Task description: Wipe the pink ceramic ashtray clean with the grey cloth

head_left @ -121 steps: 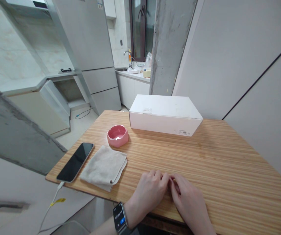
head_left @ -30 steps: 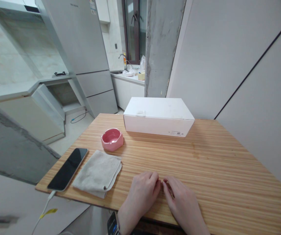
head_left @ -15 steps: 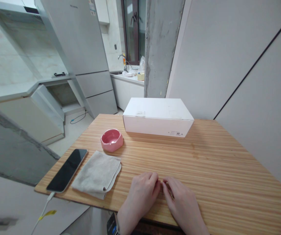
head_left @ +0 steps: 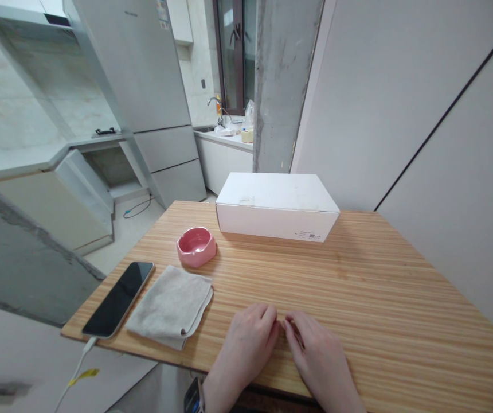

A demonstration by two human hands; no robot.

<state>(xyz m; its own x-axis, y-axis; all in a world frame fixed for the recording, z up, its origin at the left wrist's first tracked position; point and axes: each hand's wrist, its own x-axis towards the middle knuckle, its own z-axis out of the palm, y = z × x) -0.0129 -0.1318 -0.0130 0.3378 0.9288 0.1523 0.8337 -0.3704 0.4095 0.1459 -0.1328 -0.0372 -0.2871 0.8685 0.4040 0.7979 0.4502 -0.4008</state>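
Observation:
My left hand (head_left: 253, 330) rests on the wooden table (head_left: 358, 298) near its front edge, loosely curled, with no object showing in it. A watch (head_left: 192, 396) is on that wrist. Close to its right lies my right hand (head_left: 315, 344), fingers bent and thumb near the forefinger, nothing showing in the gap. A narrow space separates the two hands. Left of them is a folded grey cloth (head_left: 171, 307), the nearest thing to my left hand. Behind the cloth stands a pink bowl (head_left: 196, 248), with nothing seen inside it.
A black-screened phone (head_left: 117, 301) lies at the table's left edge, its white cable (head_left: 74, 367) hanging down. A white box (head_left: 276, 209) sits at the back. Beyond are a fridge (head_left: 139, 74), a sink counter (head_left: 229, 143) and a concrete pillar (head_left: 278, 86). A wall (head_left: 401, 97) borders the right.
Four seconds ago my fingertips met; now a small gap parts my hands. The whole view has shifted slightly. Over the last second, the hands have hardly moved and the objects stay put.

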